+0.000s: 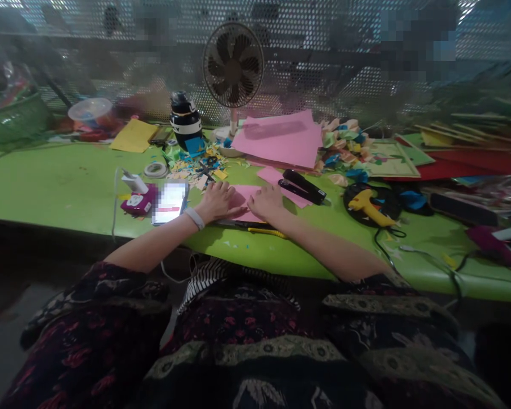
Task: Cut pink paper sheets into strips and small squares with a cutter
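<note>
A small sheet of pink paper [243, 197] lies near the front edge of the green table, between my hands. My left hand [216, 201], with a pale band at the wrist, grips the sheet's left side with bent fingers, its thumb reaching over the paper. On the right side, my right hand [267, 203] has its fingers curled on the same sheet; some fingertips are hidden. Just beyond my right hand rests a black stapler [302, 186], over another pink piece [269, 174]. A yellow-handled tool [267, 232] lies below the sheet, partly covered.
Left of my hands are a lit phone [170, 201], a purple box with a white charger [138, 196] and a tape roll [156, 170]. Behind are paper scraps, a bottle [186, 122], a fan [233, 65] and pink sheets [281, 139]. A yellow glue gun [369, 207] lies right.
</note>
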`<state>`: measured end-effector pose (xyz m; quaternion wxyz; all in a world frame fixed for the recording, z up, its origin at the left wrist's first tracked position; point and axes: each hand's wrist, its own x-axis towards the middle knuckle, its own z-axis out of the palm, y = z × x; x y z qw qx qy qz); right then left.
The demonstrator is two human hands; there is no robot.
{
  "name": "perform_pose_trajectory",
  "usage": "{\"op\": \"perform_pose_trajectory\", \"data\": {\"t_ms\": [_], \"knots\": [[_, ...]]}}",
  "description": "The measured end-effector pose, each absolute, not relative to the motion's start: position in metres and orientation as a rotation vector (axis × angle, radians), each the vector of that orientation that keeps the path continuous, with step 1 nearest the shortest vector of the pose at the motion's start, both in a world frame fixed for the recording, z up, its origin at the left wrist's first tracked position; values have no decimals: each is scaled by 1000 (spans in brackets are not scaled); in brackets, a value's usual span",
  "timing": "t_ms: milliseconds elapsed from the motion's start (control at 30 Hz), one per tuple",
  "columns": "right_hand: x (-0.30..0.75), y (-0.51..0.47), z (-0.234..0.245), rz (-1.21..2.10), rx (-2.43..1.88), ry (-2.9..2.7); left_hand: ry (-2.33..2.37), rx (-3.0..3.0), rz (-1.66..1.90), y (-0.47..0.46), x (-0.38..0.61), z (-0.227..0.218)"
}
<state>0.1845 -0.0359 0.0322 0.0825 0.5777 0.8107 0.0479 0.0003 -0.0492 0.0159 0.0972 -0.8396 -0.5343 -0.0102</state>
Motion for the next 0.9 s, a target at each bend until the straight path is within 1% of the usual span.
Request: {"op": "perform_pose_trajectory", "data": {"t_ms": [167, 400, 500, 700, 900], "knots": [[193, -36, 26, 191, 1689, 2513, -1525, -2506, -35, -50, -7, 17], [212, -40, 23, 219, 1535, 2616, -1481, -2607, -80, -49, -28, 5], [221, -40, 20, 261, 1473, 2666, -1466, -2645, -44, -49, -29, 4], [249, -41, 13, 354, 1343, 2759, -1280, -2819, 68, -46, -25, 10], [297, -33, 6, 457, 1291, 2859, -1308, -2854, 69, -41, -26, 6]]}}
